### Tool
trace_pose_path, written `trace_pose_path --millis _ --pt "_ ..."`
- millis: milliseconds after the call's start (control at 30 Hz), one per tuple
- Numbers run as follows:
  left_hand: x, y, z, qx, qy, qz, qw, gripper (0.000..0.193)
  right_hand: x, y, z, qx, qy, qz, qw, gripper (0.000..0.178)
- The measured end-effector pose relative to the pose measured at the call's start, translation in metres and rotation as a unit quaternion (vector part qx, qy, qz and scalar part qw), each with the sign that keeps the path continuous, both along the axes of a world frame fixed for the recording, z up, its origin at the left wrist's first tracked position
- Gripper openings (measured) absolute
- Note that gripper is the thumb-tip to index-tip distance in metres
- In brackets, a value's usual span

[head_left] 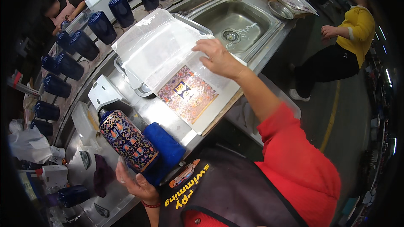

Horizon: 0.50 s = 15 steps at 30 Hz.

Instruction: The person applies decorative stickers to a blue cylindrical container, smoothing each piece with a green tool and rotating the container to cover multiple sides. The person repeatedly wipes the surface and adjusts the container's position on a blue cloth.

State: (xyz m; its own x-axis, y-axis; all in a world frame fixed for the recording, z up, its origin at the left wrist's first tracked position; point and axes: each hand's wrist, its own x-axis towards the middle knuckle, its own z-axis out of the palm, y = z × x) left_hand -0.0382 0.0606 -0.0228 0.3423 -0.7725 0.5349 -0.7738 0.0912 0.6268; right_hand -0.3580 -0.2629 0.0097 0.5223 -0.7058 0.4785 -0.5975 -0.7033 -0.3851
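My right hand (221,59) reaches over a translucent white sheet (145,38), its bent fingertips on or just above the sheet and the thumb apart. The sheet is folded back from a colourful patterned decal sheet (187,94), which lies on a white board (225,96). At lower left, my left hand (136,185) is open, fingers apart, beside the base of a dark blue bottle (128,141) covered in a floral pattern. I cannot tell whether the fingertips touch it. The bottle lies tilted against a blue cloth (164,145), its neck at a white stand (105,92).
Dark blue bottles (101,27) line a curved conveyor (139,14) behind the metal worktop. A white jug (101,0) stands among them. Beyond the board is a steel sink (240,25). One person sits at far left; another, in yellow (357,25), stands at right.
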Motion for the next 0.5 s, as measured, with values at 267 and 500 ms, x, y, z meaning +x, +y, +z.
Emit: trace_pose_path --millis 267,500 --pt "-0.001 0.008 0.014 0.002 -0.053 0.005 0.999 0.055 0.085 0.066 0.002 -0.023 -0.140 0.100 0.985 0.035" --pt "-0.002 0.014 0.008 0.007 -0.016 -0.021 1.000 0.051 0.108 0.097 -0.001 0.011 -0.171 0.127 0.977 0.040"
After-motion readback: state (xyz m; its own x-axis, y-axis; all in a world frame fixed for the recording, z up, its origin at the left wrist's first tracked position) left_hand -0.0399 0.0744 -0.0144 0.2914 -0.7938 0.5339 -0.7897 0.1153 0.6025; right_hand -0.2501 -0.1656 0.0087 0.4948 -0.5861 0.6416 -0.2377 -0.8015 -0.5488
